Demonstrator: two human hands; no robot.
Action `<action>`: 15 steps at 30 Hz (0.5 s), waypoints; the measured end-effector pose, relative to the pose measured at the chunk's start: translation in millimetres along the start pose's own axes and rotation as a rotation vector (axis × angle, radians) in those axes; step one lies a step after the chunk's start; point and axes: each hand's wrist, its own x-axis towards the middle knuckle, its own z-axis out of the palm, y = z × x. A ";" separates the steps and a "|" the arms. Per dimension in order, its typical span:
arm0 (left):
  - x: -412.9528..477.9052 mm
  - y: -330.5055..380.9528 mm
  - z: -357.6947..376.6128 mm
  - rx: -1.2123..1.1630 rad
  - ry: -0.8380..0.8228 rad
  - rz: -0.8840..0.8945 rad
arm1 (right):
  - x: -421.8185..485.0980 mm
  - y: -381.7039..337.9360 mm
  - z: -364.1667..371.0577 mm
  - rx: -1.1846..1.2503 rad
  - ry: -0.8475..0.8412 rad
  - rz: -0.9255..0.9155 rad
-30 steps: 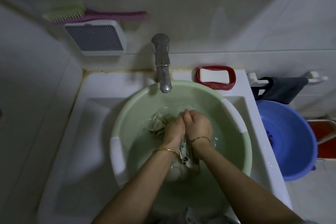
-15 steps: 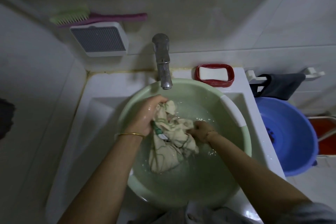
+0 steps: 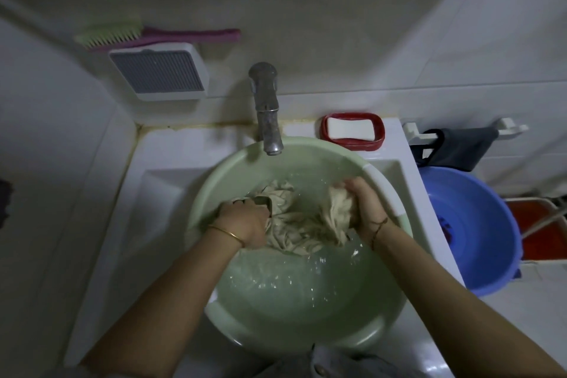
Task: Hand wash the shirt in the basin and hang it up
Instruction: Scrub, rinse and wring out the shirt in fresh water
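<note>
Left hand (image 3: 242, 218): fingers curled round a bunch of shirt, at 9 o'clock in the basin
Right hand (image 3: 366, 205): fingers curled round another bunch, at 2 o'clock, near the rim
Shirt (image 3: 303, 224): pale, wet, crumpled, held between both hands, low in the water
Basin (image 3: 233, 159): green, sitting in the white sink (image 3: 171, 144)
Tap (image 3: 267, 113): 12 o'clock, spout over the rim
Soap dish (image 3: 352, 144): red, 1 o'clock
Blue tub (image 3: 478, 224): 3 o'clock, beside the sink

Left wrist: gold bangle (image 3: 227, 234); right wrist: thin dark cord bracelet (image 3: 378, 225).
</note>
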 end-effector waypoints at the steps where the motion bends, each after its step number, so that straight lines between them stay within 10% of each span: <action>1: -0.9 9.4 5.1 0.042 0.032 -0.038 | 0.3 3.6 -0.6 -0.201 0.011 0.021; 6: -4.6 40.9 25.0 -0.004 0.332 0.154 | 3.1 28.0 0.6 -1.376 -0.011 -0.067; 12: 4.8 50.0 47.1 -0.021 0.190 0.064 | 6.4 65.8 20.8 -1.636 -0.149 -0.062; 15: 21.4 41.1 40.1 -0.020 0.228 0.064 | 15.2 50.9 19.1 -1.289 -0.197 0.041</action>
